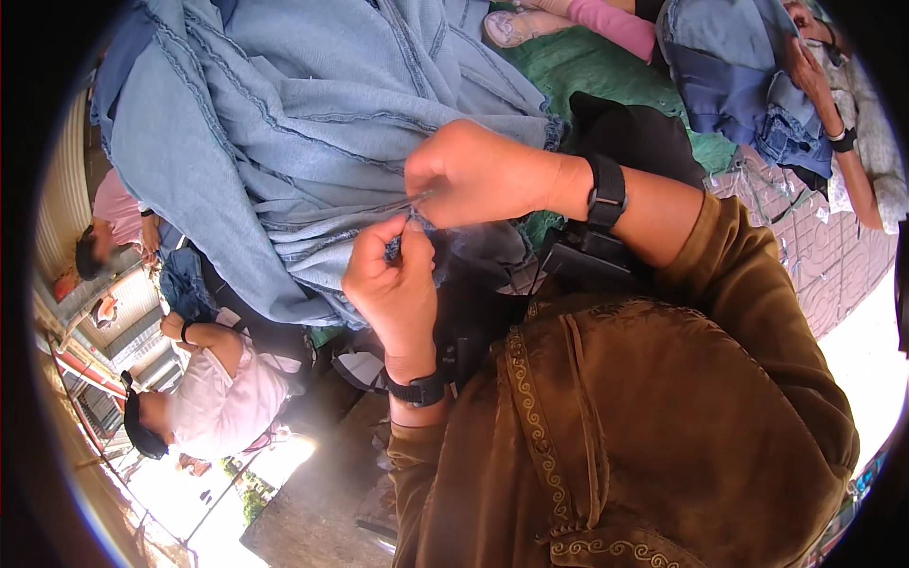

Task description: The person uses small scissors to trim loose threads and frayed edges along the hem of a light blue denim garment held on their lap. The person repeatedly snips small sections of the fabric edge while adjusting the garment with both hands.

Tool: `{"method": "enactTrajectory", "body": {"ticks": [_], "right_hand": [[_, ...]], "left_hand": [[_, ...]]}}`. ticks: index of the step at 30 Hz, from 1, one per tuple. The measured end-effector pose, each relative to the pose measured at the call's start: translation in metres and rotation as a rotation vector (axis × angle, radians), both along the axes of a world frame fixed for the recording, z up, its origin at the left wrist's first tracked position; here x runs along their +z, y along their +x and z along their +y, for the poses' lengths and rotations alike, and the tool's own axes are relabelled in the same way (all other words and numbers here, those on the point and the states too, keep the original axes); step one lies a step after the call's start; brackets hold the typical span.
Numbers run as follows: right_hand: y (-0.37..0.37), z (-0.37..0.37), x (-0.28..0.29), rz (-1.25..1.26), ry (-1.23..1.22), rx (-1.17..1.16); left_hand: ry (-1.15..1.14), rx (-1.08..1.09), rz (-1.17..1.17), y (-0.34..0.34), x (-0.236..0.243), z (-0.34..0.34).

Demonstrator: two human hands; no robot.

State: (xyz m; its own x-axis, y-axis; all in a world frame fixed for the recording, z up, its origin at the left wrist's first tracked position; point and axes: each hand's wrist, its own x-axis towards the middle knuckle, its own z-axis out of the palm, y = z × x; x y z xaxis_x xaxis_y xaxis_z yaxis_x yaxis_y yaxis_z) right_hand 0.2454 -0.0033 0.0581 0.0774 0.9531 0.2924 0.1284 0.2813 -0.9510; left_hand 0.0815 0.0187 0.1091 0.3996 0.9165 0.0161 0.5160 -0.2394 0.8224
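A large light-blue denim piece (256, 114) with frayed seams lies in folds before me. My right hand (473, 175) is closed around a thin metal tool (412, 197), its kind hard to tell, pointing left at a gathered bit of the denim. Just below and left of it, my left hand (386, 284) pinches a frayed part of the cloth between thumb and forefinger. The two hands are close together, and their fingers partly hide the tool and the cloth there.
Co-workers (199, 398) (118, 227) sit at the left near dark denim (185, 284). At upper right, another person's hand (810, 71) is by folded denim (720, 38). A pink-clad leg (606, 24) rests on a green sheet (578, 66). Paving (805, 275) shows at right.
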Motion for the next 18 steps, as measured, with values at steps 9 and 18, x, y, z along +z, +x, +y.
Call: {"method": "enactTrajectory", "body": {"ticks": [9,18], "right_hand": [[0.004,0.002,0.002,-0.134,-0.103,0.107],[-0.010,0.003,-0.005,-0.140,-0.129,0.035]], "left_hand": [[0.201,-0.150,0.118,-0.008,-0.008,0.005],[0.175,-0.211,0.124,-0.010,-0.010,0.005]]}}
